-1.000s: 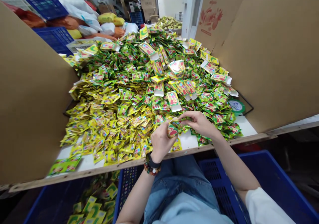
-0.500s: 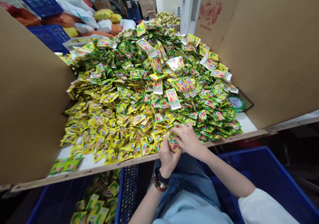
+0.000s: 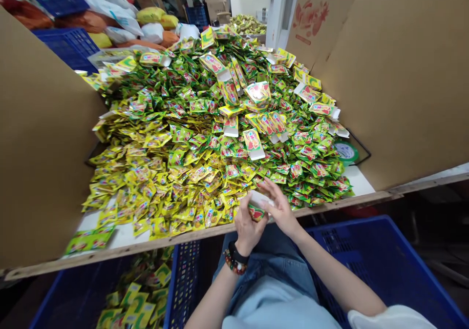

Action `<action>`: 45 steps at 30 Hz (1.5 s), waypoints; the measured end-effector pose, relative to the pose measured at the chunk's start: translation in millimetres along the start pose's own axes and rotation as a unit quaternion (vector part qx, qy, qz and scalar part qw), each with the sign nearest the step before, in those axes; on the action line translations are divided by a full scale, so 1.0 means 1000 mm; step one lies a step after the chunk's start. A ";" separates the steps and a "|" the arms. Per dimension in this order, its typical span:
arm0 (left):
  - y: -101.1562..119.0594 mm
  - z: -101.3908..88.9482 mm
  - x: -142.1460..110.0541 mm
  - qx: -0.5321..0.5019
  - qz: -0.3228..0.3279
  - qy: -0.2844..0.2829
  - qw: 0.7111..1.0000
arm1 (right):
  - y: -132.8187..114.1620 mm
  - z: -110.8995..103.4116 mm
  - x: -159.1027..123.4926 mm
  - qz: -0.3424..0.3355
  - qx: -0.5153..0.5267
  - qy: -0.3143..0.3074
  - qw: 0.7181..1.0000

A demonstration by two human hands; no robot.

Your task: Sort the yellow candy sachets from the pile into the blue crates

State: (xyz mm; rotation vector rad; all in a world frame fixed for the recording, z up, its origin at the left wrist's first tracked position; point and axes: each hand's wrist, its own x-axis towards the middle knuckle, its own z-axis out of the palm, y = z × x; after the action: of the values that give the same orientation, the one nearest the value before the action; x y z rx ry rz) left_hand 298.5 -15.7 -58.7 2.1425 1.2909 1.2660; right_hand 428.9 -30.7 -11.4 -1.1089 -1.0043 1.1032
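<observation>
A small printed carton [image 3: 256, 208] with a white flap sits between my hands, just above the wooden table edge. My left hand [image 3: 249, 229], with a dark watch and beaded bracelet at the wrist, cups its lower side. The fingers of my right hand [image 3: 280, 208] press on the white flap from above. A large heap of yellow-green sachets [image 3: 205, 143] covers the white table [image 3: 361, 180], with several similar cartons [image 3: 252, 143] lying on top. The heap's nearest sachets lie just left of my hands.
Tall cardboard sheets [image 3: 46, 133] [image 3: 395, 75] stand at both sides of the table. Below its edge are blue crates [image 3: 366, 265] [image 3: 183, 285], the left one holding printed cartons [image 3: 135, 302]. A green-rimmed round roll [image 3: 346, 152] lies at the right. Bags and boxes fill the background.
My hands have drawn in toward the table edge and closer to my lap. The carton has turned in them, and its white flap now shows.
</observation>
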 end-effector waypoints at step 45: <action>-0.025 -0.042 0.108 0.223 0.040 -0.079 0.971 | 0.019 0.011 0.110 -0.277 -0.627 -0.167 0.709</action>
State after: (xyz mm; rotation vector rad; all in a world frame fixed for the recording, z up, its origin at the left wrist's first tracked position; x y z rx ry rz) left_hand 271.1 81.4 3.3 2.5621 1.5468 0.8674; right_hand 434.8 81.0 -21.2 -1.4507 -2.3596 -0.0570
